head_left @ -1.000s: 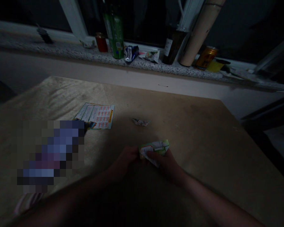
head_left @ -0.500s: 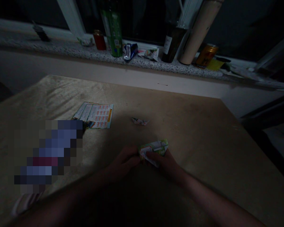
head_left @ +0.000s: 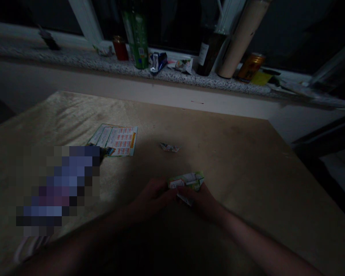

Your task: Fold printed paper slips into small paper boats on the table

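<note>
Between my two hands is a folded sheet of printed paper [head_left: 189, 178], white and green with small text. My left hand [head_left: 153, 195] closes on its left end, the thumb lying on top near the edge. Around its lower right side my right hand [head_left: 204, 201] is closed, thumb pressed on the upper face. The fingers under the paper are hidden, and the light is dim. Just beyond the hands a small folded paper boat [head_left: 170, 147] rests on the table.
A printed leaflet [head_left: 117, 140] lies at the left on the cloth-covered table [head_left: 232, 153], beside a pixelated object [head_left: 60, 184]. Along the stone windowsill [head_left: 103, 63] stand a green bottle [head_left: 138, 38], a red jar [head_left: 120, 48], a dark bottle [head_left: 208, 53] and a golden can [head_left: 250, 67].
My left thumb has slid to the right over the folded paper, closer to my right thumb. The paper has tipped and dropped slightly. The things on the table have stayed in place.
</note>
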The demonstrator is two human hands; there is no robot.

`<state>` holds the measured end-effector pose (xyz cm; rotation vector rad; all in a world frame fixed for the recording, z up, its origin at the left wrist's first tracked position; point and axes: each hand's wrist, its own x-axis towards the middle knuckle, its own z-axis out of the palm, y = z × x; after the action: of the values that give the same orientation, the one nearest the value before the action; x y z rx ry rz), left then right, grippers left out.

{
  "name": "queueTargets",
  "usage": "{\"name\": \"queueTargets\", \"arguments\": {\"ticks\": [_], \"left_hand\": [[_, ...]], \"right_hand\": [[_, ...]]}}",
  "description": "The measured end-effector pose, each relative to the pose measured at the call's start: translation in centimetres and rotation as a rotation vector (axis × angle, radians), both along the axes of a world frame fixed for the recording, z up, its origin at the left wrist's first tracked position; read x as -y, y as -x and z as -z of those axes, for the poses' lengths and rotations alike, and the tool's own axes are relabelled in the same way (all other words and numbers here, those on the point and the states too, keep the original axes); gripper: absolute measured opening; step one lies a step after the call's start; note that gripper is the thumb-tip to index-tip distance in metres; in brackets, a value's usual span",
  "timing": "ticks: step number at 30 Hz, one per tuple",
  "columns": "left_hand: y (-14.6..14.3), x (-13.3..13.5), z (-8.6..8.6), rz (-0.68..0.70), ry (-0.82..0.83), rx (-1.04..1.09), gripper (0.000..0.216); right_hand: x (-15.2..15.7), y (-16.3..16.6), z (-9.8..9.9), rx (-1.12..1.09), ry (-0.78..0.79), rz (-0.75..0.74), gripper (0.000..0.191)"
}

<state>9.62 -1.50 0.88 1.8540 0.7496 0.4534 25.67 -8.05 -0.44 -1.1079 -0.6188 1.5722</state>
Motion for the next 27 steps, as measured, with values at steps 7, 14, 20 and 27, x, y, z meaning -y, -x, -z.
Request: {"name": "queueTargets", "arguments": {"ticks": [7,14,20,27], "left_hand": [[-0.8,0.2,0.1,-0.065,0.077,0.010,0.040],[-0.7,0.1,0.3,-0.053,0.128,0.005,0.040],[-0.8,0.0,0.0,-0.053,0.145,-0.016,0.042],[-0.7,0.0,-0.7,-0.059,0.107,-0.049,0.042]], "right_hand": [[0.2,0.5,-0.7,0.139,0.019,0.033,0.031],[0.6,0.8,0.0,0.114,0.032,0.041,0.037],[0.8,0.6,-0.6,0.171,0.066,-0.053,0.045],[0.9,0.4,-1.5,0.192,0.001,-0.137,0.048]]}}
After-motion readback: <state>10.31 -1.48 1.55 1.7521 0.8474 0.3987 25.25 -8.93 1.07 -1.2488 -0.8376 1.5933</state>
